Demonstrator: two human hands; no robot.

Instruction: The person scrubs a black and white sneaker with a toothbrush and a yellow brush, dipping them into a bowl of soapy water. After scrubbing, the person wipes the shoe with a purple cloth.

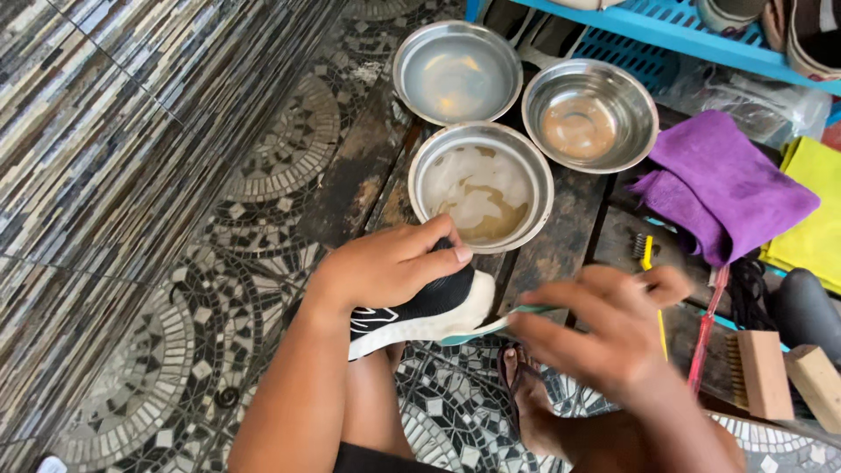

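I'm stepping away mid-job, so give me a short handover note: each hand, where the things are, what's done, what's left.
Left hand: grips the black shoe, white sole up, over the knee.
Right hand: holds a teal-handled brush against the sole's edge; blurred.
Things: three steel bowls of murky water ahead; purple cloth, wooden brushes on the right.
Done: cannot tell how much is clean.
Left: probably more scrubbing and wiping.

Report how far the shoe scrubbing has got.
Done: the bowl nearest the shoe already holds murky, soapy water. In hand: the left hand grips the black shoe while the blurred right hand works a small brush along its white sole. Left: the purple cloth lies unused.
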